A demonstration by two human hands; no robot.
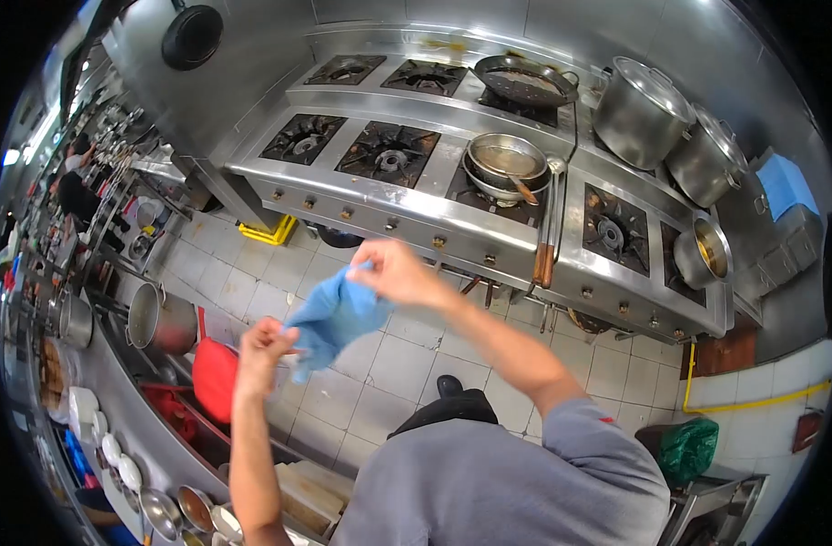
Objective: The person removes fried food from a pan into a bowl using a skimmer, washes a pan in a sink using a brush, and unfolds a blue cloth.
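A blue cloth (336,320) is stretched between my two hands above the tiled floor, slightly blurred. My right hand (390,271) pinches its upper right corner. Lower and to the left, my left hand (268,348) grips the opposite edge between thumb and fingers. The cloth hangs in loose folds between them. Beyond my hands stands a steel gas range (370,206) with several burners. On it rest a wide black pan (525,82) and a strainer-like round pan (507,156) set on another pan.
Two lidded stockpots (642,114) and a smaller pot (701,252) stand on the range's right side. Long-handled utensils (547,237) lie across its front. At left, a counter holds a large pot (164,317) and a red object (216,378). A person (77,196) is at far left.
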